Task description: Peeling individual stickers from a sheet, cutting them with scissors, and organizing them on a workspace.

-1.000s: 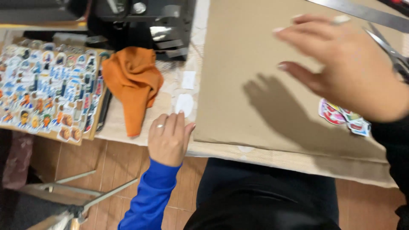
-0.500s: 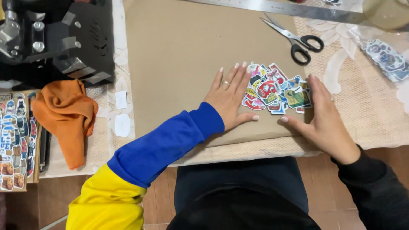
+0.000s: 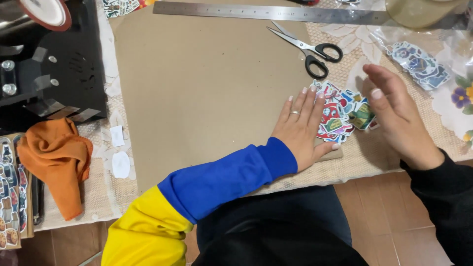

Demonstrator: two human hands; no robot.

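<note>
Lower centre, the left hand (image 3: 306, 129) lies flat, fingers spread, on brown cardboard (image 3: 207, 93), touching a pile of colourful stickers (image 3: 345, 113). The right hand (image 3: 401, 118) hovers open beside them. Scissors (image 3: 310, 49) and ruler (image 3: 271, 12) lie above.

- One view only, from a head-worn camera looking steeply down, close over the table (image 3: 340, 170) edge.
- It faces 12 o'clock across the cardboard (image 3: 207, 93); the person's lap and the floor lie at 6 o'clock.
</note>
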